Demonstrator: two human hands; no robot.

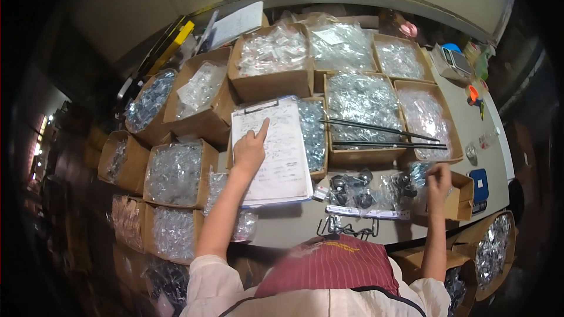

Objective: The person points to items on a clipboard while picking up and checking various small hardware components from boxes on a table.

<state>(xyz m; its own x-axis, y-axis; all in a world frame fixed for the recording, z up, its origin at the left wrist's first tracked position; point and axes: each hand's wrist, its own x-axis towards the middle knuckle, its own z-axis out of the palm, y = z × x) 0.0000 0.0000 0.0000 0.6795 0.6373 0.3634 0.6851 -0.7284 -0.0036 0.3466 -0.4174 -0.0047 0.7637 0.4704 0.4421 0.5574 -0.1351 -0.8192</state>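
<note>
Head view: pale table [288, 220] crowded with open cartons [270, 87] of clear and bluish packets, mostly toward its back and left edges;
Clipboard [261, 107]: lies on the table's left part, toward the front edge, a written sheet [281, 167] facing up;
Left hand [249, 149]: rests on the sheet with index finger straight, the others curled, its grasp free;
Right hand [439, 181]: fingers narrowed on a shiny bluish packet [418, 172], slightly blurred, toward the front right corner, near a small carton [465, 199];
Front edge: bagged black parts [363, 199] just behind a white strip [367, 212];
Dark rods [385, 130]: lie across cartons right of the clipboard;
Right edge: a blue flat device [479, 182] near it
</note>
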